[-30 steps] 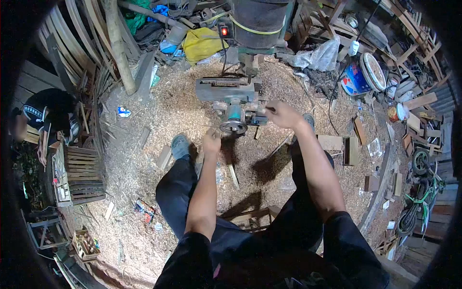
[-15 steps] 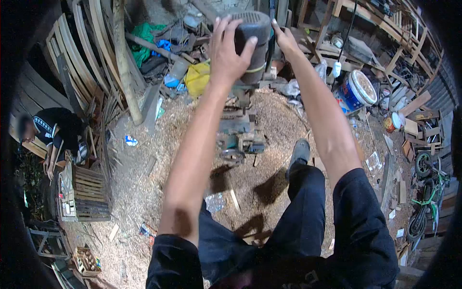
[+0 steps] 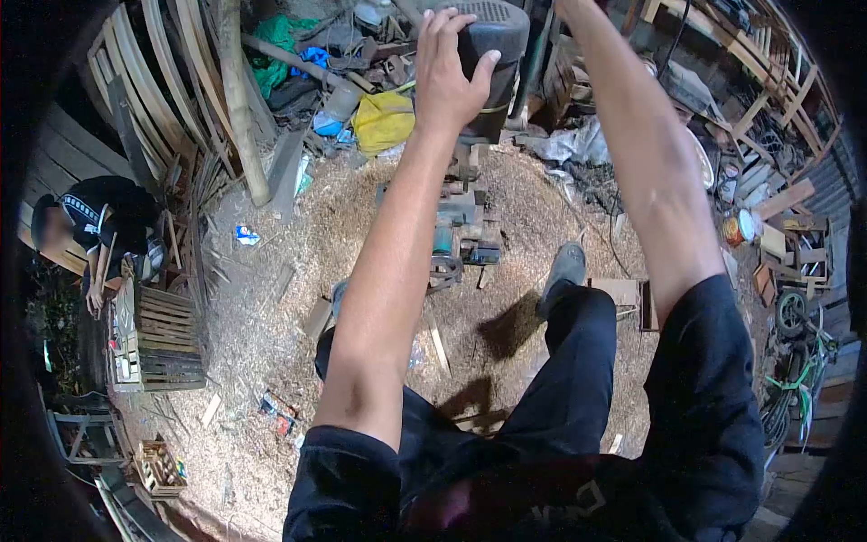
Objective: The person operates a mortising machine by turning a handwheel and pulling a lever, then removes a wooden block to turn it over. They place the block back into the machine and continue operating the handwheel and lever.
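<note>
A dark, rounded motor housing (image 3: 501,45) with a grille of small holes in its top stands at the upper middle. My left hand (image 3: 452,81) grips its left side, fingers over the upper rim and thumb apart on the near face. Below the housing sits a machine base (image 3: 465,221) with metal blocks and a handwheel, partly hidden by my left forearm. My right arm reaches up past the right of the housing, and its hand lies beyond the top edge of the view.
Wood shavings (image 3: 352,208) cover the floor around my feet. At left, a person (image 3: 113,226) bends beside a slatted wooden crate (image 3: 167,339). Curved planks (image 3: 135,90) and a pole (image 3: 237,108) lean there. A yellow sack (image 3: 384,122) lies behind; a small green bike (image 3: 799,388) stands right.
My right hand has gone up out of view. The left hand stays on the motor housing, while the view has shifted and my left foot is hidden behind my forearm.
</note>
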`<action>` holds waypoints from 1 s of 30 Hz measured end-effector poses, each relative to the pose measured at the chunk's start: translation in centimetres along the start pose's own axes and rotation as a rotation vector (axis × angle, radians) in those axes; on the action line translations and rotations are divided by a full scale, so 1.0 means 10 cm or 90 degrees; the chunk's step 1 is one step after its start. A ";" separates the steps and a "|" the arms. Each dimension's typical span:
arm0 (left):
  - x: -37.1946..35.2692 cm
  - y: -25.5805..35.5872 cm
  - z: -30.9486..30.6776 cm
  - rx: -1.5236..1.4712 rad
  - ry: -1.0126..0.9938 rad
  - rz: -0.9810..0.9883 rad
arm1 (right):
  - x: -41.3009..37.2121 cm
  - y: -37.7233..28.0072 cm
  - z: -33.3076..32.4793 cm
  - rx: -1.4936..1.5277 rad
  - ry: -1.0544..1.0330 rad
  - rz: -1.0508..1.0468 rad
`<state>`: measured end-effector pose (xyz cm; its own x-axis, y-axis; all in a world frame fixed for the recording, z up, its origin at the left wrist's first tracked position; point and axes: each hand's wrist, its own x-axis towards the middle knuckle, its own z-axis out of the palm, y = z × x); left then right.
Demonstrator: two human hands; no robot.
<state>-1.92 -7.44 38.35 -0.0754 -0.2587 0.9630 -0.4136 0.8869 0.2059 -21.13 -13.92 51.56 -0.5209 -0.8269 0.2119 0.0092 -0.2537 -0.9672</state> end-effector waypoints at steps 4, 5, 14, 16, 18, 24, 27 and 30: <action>-0.06 0.10 -0.07 0.008 -0.033 -0.035 | -0.11 0.28 -0.15 0.095 -0.056 -0.074; -0.10 0.06 -0.04 0.016 -0.043 -0.048 | -0.38 0.27 -0.17 0.135 -0.021 -0.089; -0.14 0.31 -0.34 0.069 -0.258 -0.174 | -0.50 0.57 -0.29 0.070 0.026 -0.085; -0.09 0.40 -0.41 0.093 -0.329 -0.197 | -0.43 0.17 -0.61 -0.018 -0.382 0.067; -0.09 0.42 -0.44 0.091 -0.358 -0.191 | -0.94 -0.33 -0.47 -0.194 -0.235 0.062; -0.27 0.48 -0.47 0.124 -0.394 -0.170 | -1.04 0.26 -0.41 0.082 -0.139 -0.158; -0.28 0.49 -0.47 0.145 -0.412 -0.161 | -1.28 0.24 -0.43 0.023 -0.077 -0.197; -0.29 0.47 -0.43 0.161 -0.406 -0.151 | -1.33 0.29 -0.46 -0.004 -0.064 -0.250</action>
<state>0.22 -0.88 37.32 -0.4400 -0.6749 0.5924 -0.6764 0.6830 0.2757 -18.09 -1.35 45.31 -0.3981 -0.7130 0.5772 -0.1787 -0.5569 -0.8111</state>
